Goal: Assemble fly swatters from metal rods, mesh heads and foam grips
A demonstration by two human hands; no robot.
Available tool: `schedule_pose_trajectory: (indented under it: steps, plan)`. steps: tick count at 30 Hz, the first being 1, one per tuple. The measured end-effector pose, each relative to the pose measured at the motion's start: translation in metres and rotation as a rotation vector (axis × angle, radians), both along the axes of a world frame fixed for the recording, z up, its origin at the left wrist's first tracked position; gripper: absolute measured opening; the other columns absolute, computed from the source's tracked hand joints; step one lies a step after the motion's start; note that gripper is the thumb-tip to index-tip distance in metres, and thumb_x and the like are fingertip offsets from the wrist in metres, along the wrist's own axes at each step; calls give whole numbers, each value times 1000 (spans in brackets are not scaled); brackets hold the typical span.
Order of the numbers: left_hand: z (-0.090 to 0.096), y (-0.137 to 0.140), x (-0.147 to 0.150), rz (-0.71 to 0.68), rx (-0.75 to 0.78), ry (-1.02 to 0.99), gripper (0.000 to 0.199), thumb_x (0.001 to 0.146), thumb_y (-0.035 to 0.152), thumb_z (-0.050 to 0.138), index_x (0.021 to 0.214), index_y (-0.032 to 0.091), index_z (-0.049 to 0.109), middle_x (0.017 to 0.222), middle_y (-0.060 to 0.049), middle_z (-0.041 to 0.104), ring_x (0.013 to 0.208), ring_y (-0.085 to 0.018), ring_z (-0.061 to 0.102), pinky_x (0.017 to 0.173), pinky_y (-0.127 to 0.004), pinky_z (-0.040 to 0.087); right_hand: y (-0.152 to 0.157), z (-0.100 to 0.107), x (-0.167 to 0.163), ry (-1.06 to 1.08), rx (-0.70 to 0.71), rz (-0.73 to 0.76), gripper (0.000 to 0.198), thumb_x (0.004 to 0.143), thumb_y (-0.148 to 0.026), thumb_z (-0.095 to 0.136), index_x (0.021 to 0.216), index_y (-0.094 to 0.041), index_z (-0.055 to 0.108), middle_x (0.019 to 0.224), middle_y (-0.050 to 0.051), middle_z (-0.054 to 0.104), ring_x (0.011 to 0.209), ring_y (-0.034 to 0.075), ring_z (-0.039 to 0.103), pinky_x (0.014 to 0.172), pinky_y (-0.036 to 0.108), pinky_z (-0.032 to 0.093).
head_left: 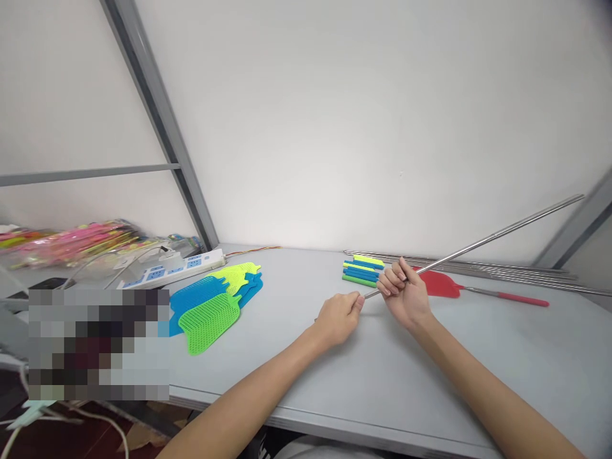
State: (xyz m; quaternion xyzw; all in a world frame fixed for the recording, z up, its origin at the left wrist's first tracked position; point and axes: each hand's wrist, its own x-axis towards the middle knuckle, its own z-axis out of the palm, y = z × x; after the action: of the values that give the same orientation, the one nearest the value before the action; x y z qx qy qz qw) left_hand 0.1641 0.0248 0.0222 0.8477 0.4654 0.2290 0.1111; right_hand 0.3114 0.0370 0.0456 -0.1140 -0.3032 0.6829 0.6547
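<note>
A shiny telescopic metal rod (502,231) slants up to the right above the table, its thin end toward me. My left hand (338,317) is closed on that thin lower end, and my right hand (406,293) is wrapped around the rod a little farther up. Behind my right hand lies a red fly swatter (440,284) with a metal shaft and red grip, partly hidden. Coloured handle sleeves (361,273) in yellow, blue and green lie beside it. To the left rest perforated swatter heads: green (210,322), blue (196,296) and yellow (234,275).
Several more metal rods (516,271) lie along the wall at the back right. A white power strip (172,269) with cables sits at the left, near bagged colourful items (90,242). Grey metal frame posts (165,121) flank the grey table (296,370). A blurred-out patch covers the lower left.
</note>
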Motion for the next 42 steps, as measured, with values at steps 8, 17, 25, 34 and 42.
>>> schedule_pose_trajectory:
  steps: [8,17,25,34,42]
  plan:
    - [-1,2,-1,10,-16,6,40,83,39,14,67,19,45,59,0,50,52,-11,42,49,-21,27,7,-9,3,25,-44,39,27,76,-27,42,53,-17,31,45,-5,21,39,7,25,38,20,27]
    - [4,1,0,6,-5,43,41,83,38,14,68,18,46,61,0,51,54,-11,45,49,-21,27,8,-11,0,69,-79,49,24,74,-25,45,54,-17,33,45,-5,23,40,6,27,39,20,30]
    - [1,-1,2,-38,-17,56,41,84,38,14,71,18,48,63,-1,52,57,-12,46,51,-22,29,8,-18,0,-5,-142,73,27,74,-26,43,52,-18,29,44,-6,21,37,7,25,36,21,27]
    - [0,-1,2,-96,-30,37,39,84,38,12,75,19,45,64,0,51,57,-12,45,52,-22,30,10,-14,6,39,-142,89,26,74,-25,44,53,-18,29,43,-6,22,36,7,23,35,21,24]
    - [1,-1,0,-87,-65,86,34,84,37,14,76,19,42,67,-1,50,60,-12,45,54,-21,32,12,-13,9,58,-139,12,27,74,-26,44,53,-18,29,42,-6,21,35,6,23,34,21,23]
